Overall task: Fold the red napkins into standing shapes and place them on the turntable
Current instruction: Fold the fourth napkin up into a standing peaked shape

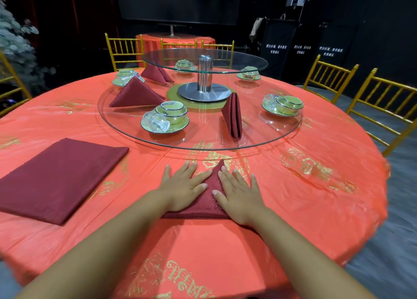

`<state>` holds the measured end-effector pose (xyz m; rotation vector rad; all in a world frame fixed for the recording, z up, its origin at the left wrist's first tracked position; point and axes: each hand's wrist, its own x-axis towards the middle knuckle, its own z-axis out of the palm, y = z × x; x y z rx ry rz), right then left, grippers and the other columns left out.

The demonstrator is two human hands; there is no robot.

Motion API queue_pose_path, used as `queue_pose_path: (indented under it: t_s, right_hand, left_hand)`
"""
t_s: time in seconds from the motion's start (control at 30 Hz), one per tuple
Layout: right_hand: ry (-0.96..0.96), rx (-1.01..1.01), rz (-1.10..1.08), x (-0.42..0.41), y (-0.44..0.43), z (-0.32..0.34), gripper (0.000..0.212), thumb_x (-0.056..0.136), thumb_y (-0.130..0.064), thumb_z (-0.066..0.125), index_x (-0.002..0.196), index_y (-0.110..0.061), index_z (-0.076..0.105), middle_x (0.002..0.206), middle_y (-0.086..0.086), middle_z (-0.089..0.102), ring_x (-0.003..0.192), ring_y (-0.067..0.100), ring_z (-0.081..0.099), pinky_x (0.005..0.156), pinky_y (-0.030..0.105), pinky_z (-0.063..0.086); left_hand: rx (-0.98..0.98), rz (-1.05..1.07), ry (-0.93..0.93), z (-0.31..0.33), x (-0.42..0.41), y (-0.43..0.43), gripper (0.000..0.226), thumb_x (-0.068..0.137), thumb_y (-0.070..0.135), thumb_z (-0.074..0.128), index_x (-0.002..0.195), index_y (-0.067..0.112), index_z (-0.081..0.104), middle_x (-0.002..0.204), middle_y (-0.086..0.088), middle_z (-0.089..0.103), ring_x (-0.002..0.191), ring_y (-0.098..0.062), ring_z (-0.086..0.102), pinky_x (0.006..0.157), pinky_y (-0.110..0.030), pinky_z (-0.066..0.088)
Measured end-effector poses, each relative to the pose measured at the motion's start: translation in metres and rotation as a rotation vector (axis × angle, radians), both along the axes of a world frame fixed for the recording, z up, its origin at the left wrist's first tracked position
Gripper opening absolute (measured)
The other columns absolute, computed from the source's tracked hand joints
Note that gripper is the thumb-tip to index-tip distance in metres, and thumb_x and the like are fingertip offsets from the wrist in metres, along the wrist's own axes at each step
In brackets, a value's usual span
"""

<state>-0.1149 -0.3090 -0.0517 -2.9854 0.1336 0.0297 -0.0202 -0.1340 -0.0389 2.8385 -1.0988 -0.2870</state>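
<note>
From the head camera, both hands lie flat on a folded red napkin (211, 187) at the near edge of the table (304, 199). There is no grip to speak of: the left hand (183, 191) and the right hand (239, 193) are wide open, palms down, fingers straight and spread. Each presses one sloping side of the cloth and holds nothing. The napkin is a flat triangle, its tip pointing away toward the turntable (126, 128) and showing between the two hands. A thin ring (243, 183) sits on one finger of the right hand.

To the left on the table, well apart from the hands, lies a flat stack of red napkins (61, 179).

On the glass turntable three folded napkins already stand: a tent shape at the left (137, 94), another behind it (156, 72), and a narrow upright one (233, 116) at the right of centre. Between the near two stands a green cup on a saucer (172, 114) with an overturned glass (155, 121) beside it. A similar setting (285, 105) is further right.

A metal post (205, 75) rises from the middle and carries a smaller glass tier (204, 58). Gold chairs (329, 77) ring the table.
</note>
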Motion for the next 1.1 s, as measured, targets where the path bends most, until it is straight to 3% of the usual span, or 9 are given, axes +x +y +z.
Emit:
queue_pose_path:
  t_s: [0.3,0.47,0.63,0.73,0.8,0.9,1.0,1.1]
  right_hand:
    - [0.017,-0.007,0.0,-0.001,0.0,0.002,0.068,0.093,-0.061,0.009,0.151,-0.029,-0.004,0.158,-0.015,-0.012,0.146,0.014,-0.012,0.112,0.053,-0.017]
    - [0.026,-0.01,0.009,-0.002,-0.001,0.004,0.068,0.092,-0.062,0.008,0.151,-0.03,-0.004,0.158,-0.015,-0.013,0.146,0.014,-0.011,0.111,0.054,-0.018]
    - [0.005,-0.076,0.036,-0.004,0.002,0.017,0.068,0.095,-0.059,0.015,0.152,-0.026,-0.002,0.159,-0.012,-0.011,0.145,0.015,-0.015,0.111,0.054,-0.02]
    - [-0.142,-0.059,0.146,-0.016,0.017,0.031,0.068,0.096,-0.057,0.023,0.152,-0.023,0.002,0.159,-0.01,-0.009,0.142,0.01,-0.022,0.111,0.05,-0.023]
    - [-0.192,-0.05,0.296,-0.03,0.039,0.034,0.072,0.092,-0.06,0.017,0.152,-0.022,0.01,0.16,-0.008,-0.003,0.14,0.006,-0.022,0.111,0.045,-0.023]
    - [-0.124,-0.052,0.453,-0.052,0.071,0.024,0.08,0.086,-0.065,0.008,0.152,-0.019,0.011,0.16,-0.005,-0.001,0.144,0.009,-0.016,0.113,0.041,-0.022]
    - [-0.072,-0.099,0.467,-0.062,0.077,0.014,0.082,0.086,-0.066,0.006,0.152,-0.018,-0.001,0.159,-0.004,-0.009,0.139,0.009,-0.025,0.113,0.04,-0.022]
    - [-0.053,-0.109,0.452,-0.065,0.069,0.014,0.084,0.084,-0.068,0.002,0.152,-0.019,-0.002,0.159,-0.005,-0.009,0.136,0.009,-0.028,0.113,0.04,-0.021]
  left_hand:
    - [0.018,-0.045,-0.044,-0.001,-0.028,0.057,0.044,0.097,0.057,0.009,0.132,0.062,-0.017,0.16,0.01,-0.011,0.144,-0.007,-0.019,0.111,-0.055,-0.02]
    - [0.018,0.01,-0.079,-0.004,-0.041,0.078,0.047,0.085,0.064,-0.004,0.13,0.066,-0.019,0.159,0.013,-0.011,0.145,-0.008,-0.018,0.111,-0.056,-0.019]
    - [-0.012,0.038,-0.079,-0.006,-0.044,0.079,0.041,0.095,0.06,0.007,0.127,0.069,-0.017,0.16,0.013,-0.01,0.145,-0.008,-0.017,0.112,-0.056,-0.016]
    - [-0.016,0.039,-0.078,-0.007,-0.042,0.079,0.041,0.095,0.061,0.009,0.128,0.069,-0.014,0.16,0.013,-0.01,0.145,-0.008,-0.016,0.112,-0.057,-0.015]
    - [-0.003,0.038,-0.088,-0.008,-0.042,0.079,0.043,0.095,0.061,0.009,0.129,0.066,-0.016,0.16,0.013,-0.01,0.145,-0.008,-0.016,0.113,-0.057,-0.014]
    - [0.002,0.039,-0.087,-0.009,-0.041,0.079,0.045,0.095,0.061,0.009,0.132,0.062,-0.017,0.16,0.013,-0.011,0.145,-0.007,-0.016,0.113,-0.057,-0.013]
    - [-0.012,0.035,-0.074,-0.007,-0.042,0.079,0.043,0.094,0.061,0.009,0.128,0.068,-0.016,0.159,0.014,-0.011,0.145,-0.006,-0.016,0.113,-0.057,-0.012]
    - [-0.009,0.035,-0.075,-0.007,-0.042,0.079,0.043,0.095,0.062,0.01,0.129,0.069,-0.015,0.16,0.013,-0.01,0.145,-0.007,-0.016,0.113,-0.058,-0.012]
